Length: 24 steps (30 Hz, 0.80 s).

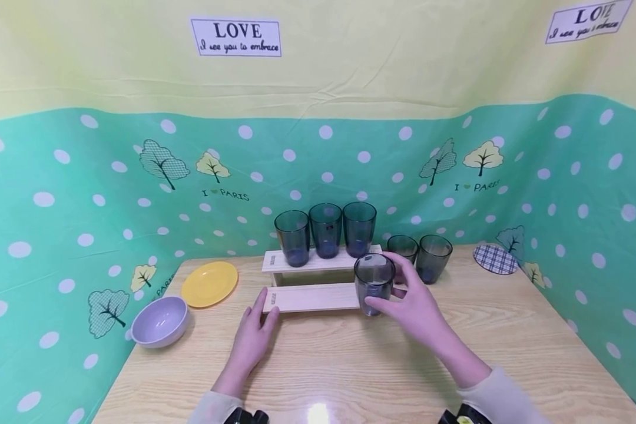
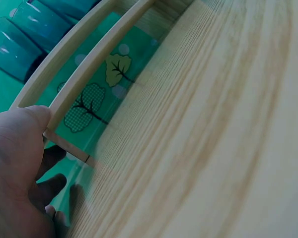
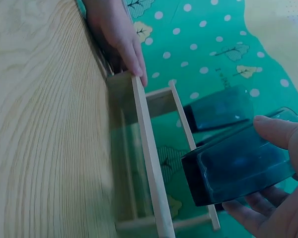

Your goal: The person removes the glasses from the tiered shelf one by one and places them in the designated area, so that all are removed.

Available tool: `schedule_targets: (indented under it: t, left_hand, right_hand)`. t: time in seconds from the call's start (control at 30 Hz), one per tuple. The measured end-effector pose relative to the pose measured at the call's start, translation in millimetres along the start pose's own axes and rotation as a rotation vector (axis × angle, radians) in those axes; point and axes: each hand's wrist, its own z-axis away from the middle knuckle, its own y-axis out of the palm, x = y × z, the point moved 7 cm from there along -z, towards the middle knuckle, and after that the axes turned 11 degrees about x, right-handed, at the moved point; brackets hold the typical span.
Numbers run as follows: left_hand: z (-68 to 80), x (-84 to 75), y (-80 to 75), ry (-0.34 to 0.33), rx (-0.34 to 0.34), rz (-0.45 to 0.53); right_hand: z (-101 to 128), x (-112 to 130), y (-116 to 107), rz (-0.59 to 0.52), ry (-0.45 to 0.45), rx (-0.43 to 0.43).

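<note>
A pale two-step wooden rack stands near the back of the table. At its left end my left hand holds the lower step, the thumb at the front corner in the left wrist view. My right hand grips a dark tinted drinking glass by its side, thumb in front and fingers behind. That glass is upright at the right end of the lower step, overlapping it in the head view; its base shows in the right wrist view. Three matching glasses stand in a row on the upper step.
Right of the rack, two more tinted glasses stand on the wooden table, one partly behind my right hand. A yellow plate and a lilac bowl are at the left. A checked round mat lies at the back right, near the curtain.
</note>
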Motion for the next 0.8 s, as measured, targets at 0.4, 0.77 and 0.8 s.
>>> schedule_targets:
  t: [0.4, 0.77, 0.8]
  left_hand:
    - [0.4, -2.3, 0.6, -0.008, 0.009, 0.006]
    - [0.9, -0.8, -1.3, -0.006, 0.012, 0.004]
    - [1.1, -0.9, -1.3, -0.005, 0.011, 0.005]
  right_hand:
    - [19.6, -15.3, -39.5, 0.06, 0.022, -0.041]
    - [27.8, -27.1, -77.8, 0.137, 0.035, -0.093]
    - [28.6, -28.2, -81.9, 0.144, 0.036, -0.101]
